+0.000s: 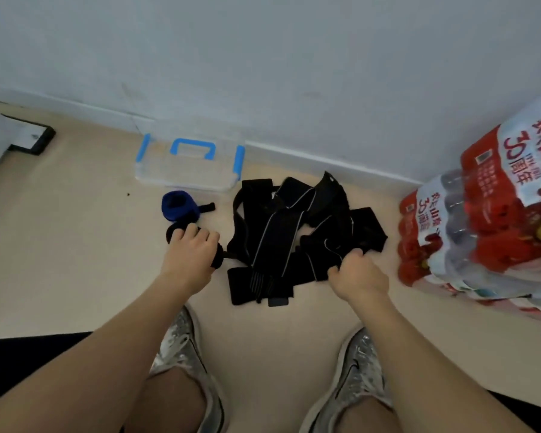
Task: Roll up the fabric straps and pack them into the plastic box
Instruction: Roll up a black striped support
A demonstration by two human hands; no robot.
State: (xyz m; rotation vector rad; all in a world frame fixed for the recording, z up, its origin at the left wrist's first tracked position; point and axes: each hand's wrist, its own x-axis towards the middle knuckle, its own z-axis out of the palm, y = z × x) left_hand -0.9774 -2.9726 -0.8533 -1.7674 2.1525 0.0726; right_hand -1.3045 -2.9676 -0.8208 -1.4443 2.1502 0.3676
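Head view: left hand (189, 250) grips black roll (216, 259), right hand (356, 271) grabs strap pile (294, 226); plastic box (188, 173) beyond, blue roll (178, 206) beside it.

A plain pale wall (263, 57) fills the upper half and meets a smooth beige floor (75, 245) along a white skirting board (325, 159) that slants from left to right. At the far left a flat black-edged foot (33, 139) of some pale fitting rests on the floor. At the right, red-and-white shrink-wrapped packs of bottled water (481, 220) stand stacked near the wall, in soft even light
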